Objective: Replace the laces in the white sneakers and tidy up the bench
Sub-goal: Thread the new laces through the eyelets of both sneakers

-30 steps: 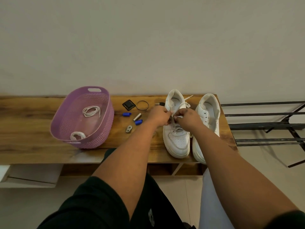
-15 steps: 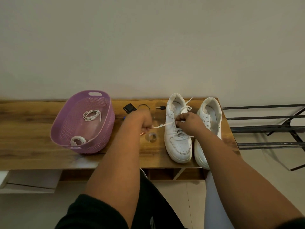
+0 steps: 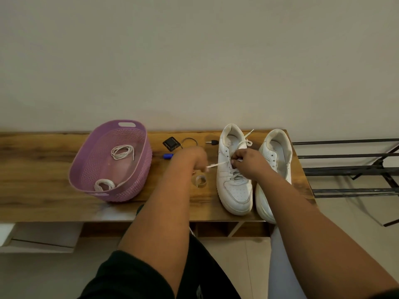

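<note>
Two white sneakers stand side by side at the bench's right end. The left sneaker [image 3: 234,186] is partly laced; the right sneaker [image 3: 275,152] has no lace in its eyelets. My left hand [image 3: 194,159] pinches one end of the white lace [image 3: 218,164] and holds it out to the left of the shoe. My right hand [image 3: 248,161] grips the lace over the left sneaker's eyelets. The lace's other end lies loose across the shoe's collar.
A purple basket [image 3: 138,184] on the wooden bench [image 3: 38,169] holds two coiled white laces. Between basket and shoes lie a black square object [image 3: 171,143], a wire ring [image 3: 190,140], a key [image 3: 212,142], a blue cap [image 3: 168,156] and a tape roll [image 3: 199,180]. A metal rack [image 3: 349,169] stands at right.
My left hand has pulled the lace end out leftward, away from the sneaker, from where both hands met over the eyelets. My right hand stays on the shoe.
</note>
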